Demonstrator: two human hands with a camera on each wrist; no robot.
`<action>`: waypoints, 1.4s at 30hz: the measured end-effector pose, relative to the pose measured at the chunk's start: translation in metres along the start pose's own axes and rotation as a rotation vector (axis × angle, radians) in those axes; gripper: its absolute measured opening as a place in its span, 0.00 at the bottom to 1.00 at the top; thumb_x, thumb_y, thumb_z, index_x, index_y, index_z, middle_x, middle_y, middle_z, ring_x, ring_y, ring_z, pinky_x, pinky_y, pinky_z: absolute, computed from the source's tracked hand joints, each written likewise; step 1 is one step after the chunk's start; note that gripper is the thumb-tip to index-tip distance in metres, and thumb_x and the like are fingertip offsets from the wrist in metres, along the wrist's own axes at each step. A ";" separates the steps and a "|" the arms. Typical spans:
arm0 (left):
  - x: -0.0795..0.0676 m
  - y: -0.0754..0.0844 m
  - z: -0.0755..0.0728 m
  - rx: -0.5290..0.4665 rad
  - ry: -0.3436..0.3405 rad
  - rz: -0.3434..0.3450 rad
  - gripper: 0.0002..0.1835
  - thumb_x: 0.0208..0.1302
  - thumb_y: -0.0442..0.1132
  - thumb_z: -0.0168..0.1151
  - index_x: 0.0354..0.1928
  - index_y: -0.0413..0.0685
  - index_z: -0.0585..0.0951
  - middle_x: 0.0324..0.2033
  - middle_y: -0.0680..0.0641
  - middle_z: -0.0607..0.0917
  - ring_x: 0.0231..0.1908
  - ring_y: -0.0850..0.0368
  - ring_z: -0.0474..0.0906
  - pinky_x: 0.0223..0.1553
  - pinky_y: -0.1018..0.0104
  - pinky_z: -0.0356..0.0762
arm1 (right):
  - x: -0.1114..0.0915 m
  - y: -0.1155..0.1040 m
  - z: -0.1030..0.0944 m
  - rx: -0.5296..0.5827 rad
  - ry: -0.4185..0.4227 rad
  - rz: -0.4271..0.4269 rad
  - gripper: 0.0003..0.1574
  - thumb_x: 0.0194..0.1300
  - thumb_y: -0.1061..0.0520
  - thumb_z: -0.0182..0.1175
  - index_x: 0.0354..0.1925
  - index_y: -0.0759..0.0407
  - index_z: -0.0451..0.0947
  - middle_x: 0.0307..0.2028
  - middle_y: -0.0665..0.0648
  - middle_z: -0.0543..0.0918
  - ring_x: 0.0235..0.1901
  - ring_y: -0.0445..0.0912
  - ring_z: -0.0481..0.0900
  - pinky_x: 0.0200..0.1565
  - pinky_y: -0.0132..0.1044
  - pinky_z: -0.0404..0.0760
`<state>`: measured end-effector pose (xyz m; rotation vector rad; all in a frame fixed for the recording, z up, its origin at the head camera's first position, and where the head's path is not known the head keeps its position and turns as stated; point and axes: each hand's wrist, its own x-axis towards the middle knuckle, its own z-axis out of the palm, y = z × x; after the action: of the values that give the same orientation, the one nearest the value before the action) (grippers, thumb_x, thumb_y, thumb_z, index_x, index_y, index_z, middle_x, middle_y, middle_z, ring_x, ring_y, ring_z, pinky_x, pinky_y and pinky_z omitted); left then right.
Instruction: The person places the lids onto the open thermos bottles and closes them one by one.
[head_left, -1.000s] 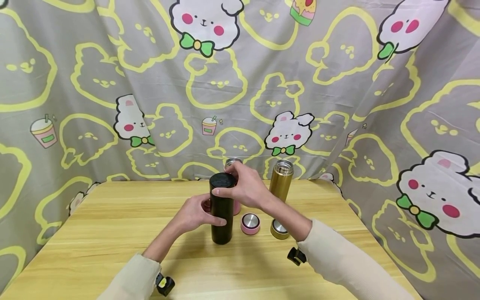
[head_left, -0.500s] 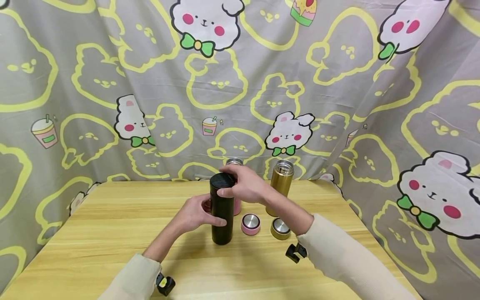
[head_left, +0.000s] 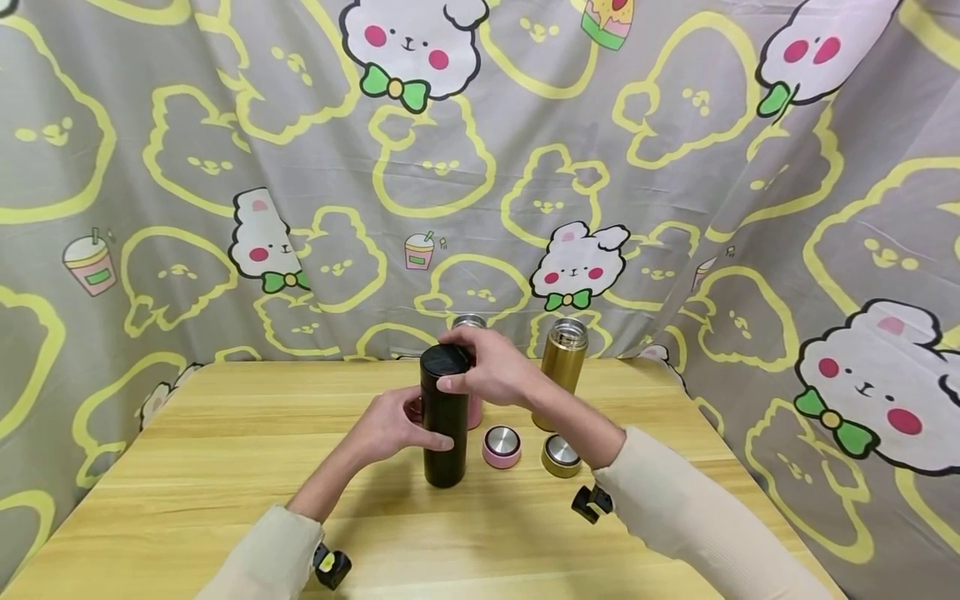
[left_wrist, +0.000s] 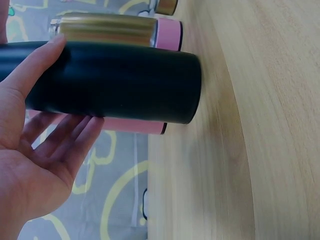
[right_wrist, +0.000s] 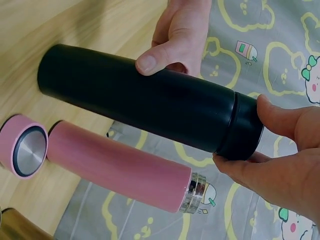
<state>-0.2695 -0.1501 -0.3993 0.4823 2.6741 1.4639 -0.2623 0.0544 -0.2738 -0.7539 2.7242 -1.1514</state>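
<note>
A black thermos flask point(head_left: 444, 433) stands upright near the middle of the wooden table. My left hand point(head_left: 387, 429) grips its body from the left, thumb across the near side. At the top, my right hand point(head_left: 491, 367) holds the black cap point(right_wrist: 241, 127) between thumb and fingers; a thin seam shows below the cap in the right wrist view. Behind the flask is a pink thermos point(right_wrist: 120, 167) with its metal neck bare, partly hidden in the head view. A pink lid point(head_left: 501, 447) lies to the right of the black flask, its metal inside facing up.
Farther right stands a lidless gold thermos point(head_left: 562, 362), partly behind my right forearm. Its gold lid point(head_left: 561, 457) lies in front of it on the table point(head_left: 247, 467). A patterned grey curtain point(head_left: 337, 167) hangs behind and along the sides.
On the cap, my right thumb and fingers have shifted slightly to the right, and the right wrist has turned a little. My left hand and the black thermos stay in place.
</note>
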 end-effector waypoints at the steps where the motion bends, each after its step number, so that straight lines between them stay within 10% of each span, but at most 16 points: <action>1: 0.000 0.000 0.000 0.002 0.000 0.000 0.31 0.40 0.54 0.85 0.49 0.58 0.83 0.38 0.54 0.88 0.39 0.57 0.83 0.44 0.58 0.81 | 0.000 0.000 0.000 -0.004 0.005 -0.003 0.36 0.60 0.55 0.73 0.65 0.54 0.74 0.56 0.57 0.83 0.52 0.49 0.81 0.58 0.46 0.78; 21: 0.000 -0.001 0.001 0.017 0.017 0.002 0.34 0.39 0.56 0.85 0.51 0.59 0.83 0.39 0.55 0.88 0.40 0.59 0.85 0.45 0.58 0.82 | -0.001 0.007 0.011 -0.085 0.191 -0.062 0.37 0.52 0.41 0.78 0.54 0.55 0.76 0.44 0.55 0.85 0.44 0.48 0.83 0.47 0.43 0.81; 32: 0.000 -0.001 0.000 0.007 0.002 -0.009 0.35 0.38 0.56 0.85 0.53 0.59 0.83 0.40 0.54 0.88 0.40 0.58 0.84 0.45 0.58 0.82 | -0.001 0.000 0.004 -0.070 0.023 0.014 0.53 0.57 0.42 0.75 0.73 0.54 0.64 0.63 0.60 0.78 0.59 0.53 0.78 0.63 0.50 0.75; 42: 0.001 -0.001 0.000 -0.013 0.003 0.004 0.31 0.39 0.54 0.86 0.48 0.58 0.84 0.37 0.54 0.88 0.39 0.57 0.84 0.44 0.58 0.81 | 0.003 -0.002 -0.003 -0.032 -0.068 -0.026 0.42 0.59 0.60 0.72 0.70 0.52 0.72 0.61 0.57 0.80 0.55 0.50 0.79 0.62 0.47 0.76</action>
<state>-0.2704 -0.1502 -0.3999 0.4858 2.6661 1.4830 -0.2646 0.0539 -0.2694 -0.8198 2.6912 -1.0695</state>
